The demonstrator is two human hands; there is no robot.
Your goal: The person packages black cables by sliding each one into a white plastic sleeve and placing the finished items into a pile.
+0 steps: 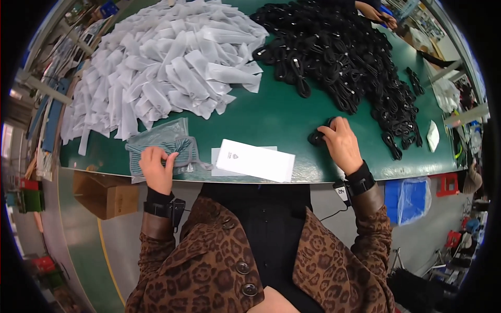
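Note:
My right hand is closed on a small bundled black cable, which it holds at the green table top. The cable is partly hidden by the fingers. To the left, my left hand rests on a clear plastic bag with thin teal-striped strips in it. Its fingers are curled down into the strips; what they pinch, if anything, is hidden. Between my hands a flat white packet with a small printed mark lies aslant over a translucent sleeve, near the table's front edge.
A large heap of whitish translucent sleeves covers the far left. Bundled black cables pile up at the far right, where another person's hand shows. Below the table edge stand a cardboard box and a blue bin.

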